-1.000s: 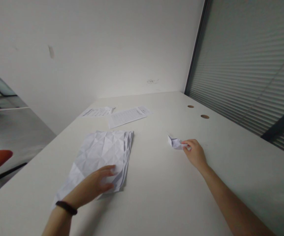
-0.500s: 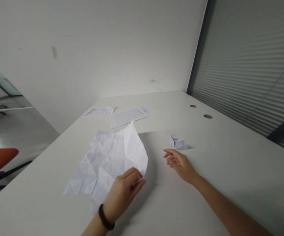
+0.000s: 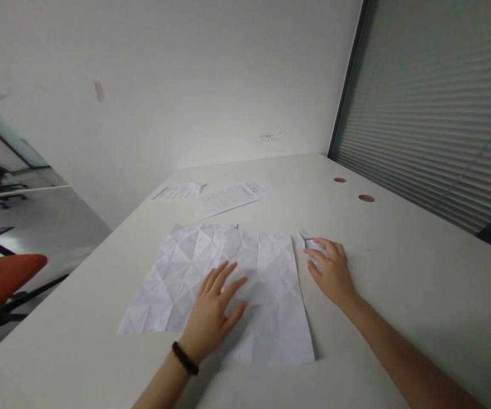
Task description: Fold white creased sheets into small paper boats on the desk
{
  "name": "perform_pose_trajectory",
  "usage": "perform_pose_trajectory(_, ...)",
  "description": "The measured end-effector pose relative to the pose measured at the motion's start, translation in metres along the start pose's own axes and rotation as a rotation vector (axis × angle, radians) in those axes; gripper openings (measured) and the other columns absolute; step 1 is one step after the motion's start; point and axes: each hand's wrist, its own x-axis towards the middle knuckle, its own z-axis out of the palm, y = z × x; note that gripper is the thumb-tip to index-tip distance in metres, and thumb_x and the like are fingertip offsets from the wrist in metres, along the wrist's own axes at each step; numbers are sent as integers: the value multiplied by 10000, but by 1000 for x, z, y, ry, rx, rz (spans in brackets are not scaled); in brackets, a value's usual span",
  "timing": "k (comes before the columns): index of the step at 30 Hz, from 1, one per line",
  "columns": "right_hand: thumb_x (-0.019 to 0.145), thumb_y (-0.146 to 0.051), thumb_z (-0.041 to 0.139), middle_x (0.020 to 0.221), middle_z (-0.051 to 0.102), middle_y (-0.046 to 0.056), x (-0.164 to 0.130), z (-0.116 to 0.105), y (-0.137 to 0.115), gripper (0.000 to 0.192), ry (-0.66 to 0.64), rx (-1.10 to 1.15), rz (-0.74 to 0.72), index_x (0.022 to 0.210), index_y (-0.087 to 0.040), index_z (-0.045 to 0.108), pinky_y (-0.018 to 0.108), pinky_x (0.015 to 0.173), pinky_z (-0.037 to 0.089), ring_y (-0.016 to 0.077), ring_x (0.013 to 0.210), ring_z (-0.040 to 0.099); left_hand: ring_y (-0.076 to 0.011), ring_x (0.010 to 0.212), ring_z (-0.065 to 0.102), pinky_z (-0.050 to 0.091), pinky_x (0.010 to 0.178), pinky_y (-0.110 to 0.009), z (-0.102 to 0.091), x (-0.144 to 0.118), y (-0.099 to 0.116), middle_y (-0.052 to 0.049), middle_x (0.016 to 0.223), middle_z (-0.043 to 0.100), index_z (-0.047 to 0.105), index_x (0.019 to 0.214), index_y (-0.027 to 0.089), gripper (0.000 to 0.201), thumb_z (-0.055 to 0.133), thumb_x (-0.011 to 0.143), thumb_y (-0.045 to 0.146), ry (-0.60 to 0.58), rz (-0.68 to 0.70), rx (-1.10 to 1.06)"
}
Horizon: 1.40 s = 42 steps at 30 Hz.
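A large creased sheet of white paper (image 3: 273, 284) lies spread out on the white table, its surface crossed by many fold lines. Over its middle my left hand (image 3: 217, 309) is open, fingers spread, palm down; whether it presses on the sheet I cannot tell. It has a dark band (image 3: 184, 358) around the wrist. Just past the sheet's right edge sits a small folded paper piece (image 3: 310, 244). My right hand (image 3: 331, 268) reaches over this piece, fingers curved and apart, thumb separate, covering much of it.
Two printed sheets lie farther back: one at the left (image 3: 177, 191), one in the middle (image 3: 230, 200). Two round brown-lined holes (image 3: 366, 198) mark the tabletop at the right. Beyond the table's left edge stands an orange chair (image 3: 7, 278). A wall and window blinds bound the far and right sides.
My left hand has let go of the large sheet's edge, and its right half now lies flat. My right hand has moved right and away from me, onto the small folded piece.
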Motion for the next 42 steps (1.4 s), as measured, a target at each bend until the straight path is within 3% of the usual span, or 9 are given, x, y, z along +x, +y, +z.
perform_pose_trajectory(4,752,-197,549,1087,538,121,8,-8,29,242,23,-159,28,983,-193,620,455,850,398,287,1014,456,-331,1273,287,268,1001,-547,16,-4,-20,-170,1349,373,418,1270,161,478,454,842,372,-22,-307,129)
perform_pose_trajectory(11,789,-217,488,855,582,83,9,-4,57,163,-41,-141,160,879,-164,614,352,721,457,207,743,543,-258,1183,423,273,1008,-522,17,1,-19,-74,1206,536,510,1147,222,338,495,823,319,-27,-265,53)
perform_pose_trajectory(17,772,-275,513,947,560,128,13,-12,38,204,136,-123,49,893,-154,625,387,800,430,262,920,513,-250,1099,481,279,1002,-511,13,3,-13,-62,1103,582,557,1064,210,280,551,787,251,4,-216,-4)
perform_pose_trajectory(18,782,-264,494,923,572,116,12,-13,31,194,116,-65,29,885,-160,621,367,779,440,246,894,531,-253,1099,481,277,1001,-516,13,2,-12,-61,1100,583,556,1067,212,285,555,784,253,-2,-210,-6)
perform_pose_trajectory(21,784,-217,465,766,616,50,5,-14,11,176,-175,34,78,866,-179,616,308,637,458,176,637,566,-258,1106,476,279,1000,-519,16,0,-12,-62,1099,581,553,1075,218,296,560,783,266,-17,-180,-19)
perform_pose_trajectory(26,724,-219,541,976,604,110,-7,-3,-2,385,-321,89,75,1104,-158,547,370,779,447,233,864,576,-278,1173,427,258,1011,-537,22,-2,-16,-75,1177,554,519,1133,218,359,566,782,280,-14,-163,-56)
perform_pose_trajectory(34,665,-155,504,838,619,40,-4,8,-4,577,-109,522,284,1235,-182,413,293,613,479,155,658,570,-221,1147,453,338,983,-424,25,0,-19,-82,1195,517,346,1273,210,578,548,732,185,134,-303,-429)
perform_pose_trajectory(37,622,-191,547,738,622,20,-2,4,-8,459,-22,597,334,1081,-172,538,284,575,466,152,589,554,-183,1023,531,388,931,-373,22,1,-20,-34,1054,572,290,1306,233,657,533,702,143,184,-369,-506)
perform_pose_trajectory(42,569,-204,568,651,664,23,3,-7,-3,155,-137,811,396,706,-192,639,289,552,462,185,592,597,-186,824,580,471,761,-328,13,4,-22,-34,861,604,567,1041,191,335,493,722,124,205,-308,-475)
